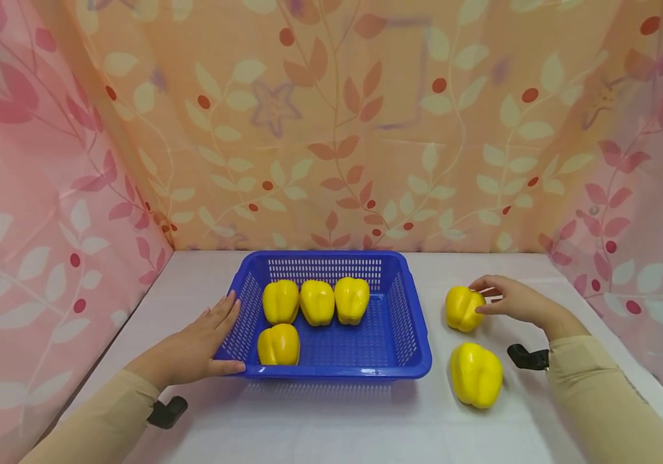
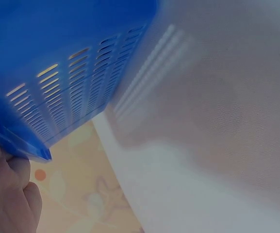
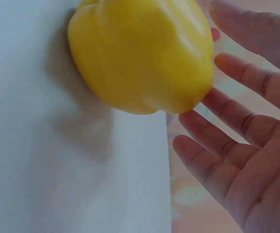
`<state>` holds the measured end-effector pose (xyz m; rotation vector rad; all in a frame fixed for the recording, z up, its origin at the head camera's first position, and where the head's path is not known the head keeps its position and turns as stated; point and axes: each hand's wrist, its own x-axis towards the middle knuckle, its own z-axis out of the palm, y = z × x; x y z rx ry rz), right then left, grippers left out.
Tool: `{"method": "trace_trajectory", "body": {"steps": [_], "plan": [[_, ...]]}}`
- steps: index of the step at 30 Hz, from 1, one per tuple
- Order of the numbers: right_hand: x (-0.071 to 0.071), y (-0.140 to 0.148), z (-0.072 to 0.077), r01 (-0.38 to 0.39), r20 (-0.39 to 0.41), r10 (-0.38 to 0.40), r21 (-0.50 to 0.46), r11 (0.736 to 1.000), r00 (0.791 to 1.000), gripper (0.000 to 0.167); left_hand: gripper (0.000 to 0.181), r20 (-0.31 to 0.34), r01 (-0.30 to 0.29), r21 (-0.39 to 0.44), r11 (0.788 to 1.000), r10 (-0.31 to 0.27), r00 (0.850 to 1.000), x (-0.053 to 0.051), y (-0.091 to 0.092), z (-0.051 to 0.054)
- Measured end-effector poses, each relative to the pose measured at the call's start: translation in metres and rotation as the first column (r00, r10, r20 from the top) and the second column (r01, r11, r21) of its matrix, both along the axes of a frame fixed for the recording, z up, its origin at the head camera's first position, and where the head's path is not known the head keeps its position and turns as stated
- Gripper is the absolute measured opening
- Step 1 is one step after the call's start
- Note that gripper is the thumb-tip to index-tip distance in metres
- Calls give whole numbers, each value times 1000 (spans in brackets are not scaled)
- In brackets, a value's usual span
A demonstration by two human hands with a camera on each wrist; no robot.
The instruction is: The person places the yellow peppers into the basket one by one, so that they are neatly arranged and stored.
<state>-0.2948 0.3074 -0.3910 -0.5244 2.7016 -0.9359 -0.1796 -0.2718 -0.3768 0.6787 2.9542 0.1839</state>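
A blue plastic basket (image 1: 331, 372) stands on the table, with several yellow bell peppers inside, three in a back row and one bell pepper (image 1: 279, 345) at the front left. My left hand (image 1: 200, 341) rests against the basket's left rim, fingers extended and thumb at the front corner; in the left wrist view part of that hand (image 2: 8, 194) touches the rim. To the right of the basket, my right hand (image 1: 519, 303) reaches to a yellow bell pepper (image 1: 461, 309). In the right wrist view its fingers are spread beside that bell pepper (image 3: 144, 53), not wrapped round it.
Another yellow bell pepper (image 1: 476, 375) lies on the white table (image 1: 331, 425), nearer the front than the one at my right hand. Patterned cloth (image 1: 331, 129) hangs behind the table and along both sides. A black strap piece (image 1: 167, 412) sticks out from the left wrist.
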Motion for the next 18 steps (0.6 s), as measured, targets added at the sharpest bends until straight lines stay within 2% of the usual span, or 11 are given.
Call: {"method": "trace_trajectory", "body": {"steps": [8, 14, 18], "plan": [[4, 2, -11, 12, 28, -12, -19, 1000, 1000, 58, 108, 7, 9, 21, 1000, -9, 1000, 2, 2, 3], [4, 3, -20, 35, 36, -33, -31, 999, 999, 74, 109, 10, -2, 8, 1000, 1, 1000, 1, 1, 1], [5, 1, -25, 45, 55, -43, -30, 999, 998, 77, 109, 11, -13, -3, 1000, 13, 1000, -1, 0, -1]]}}
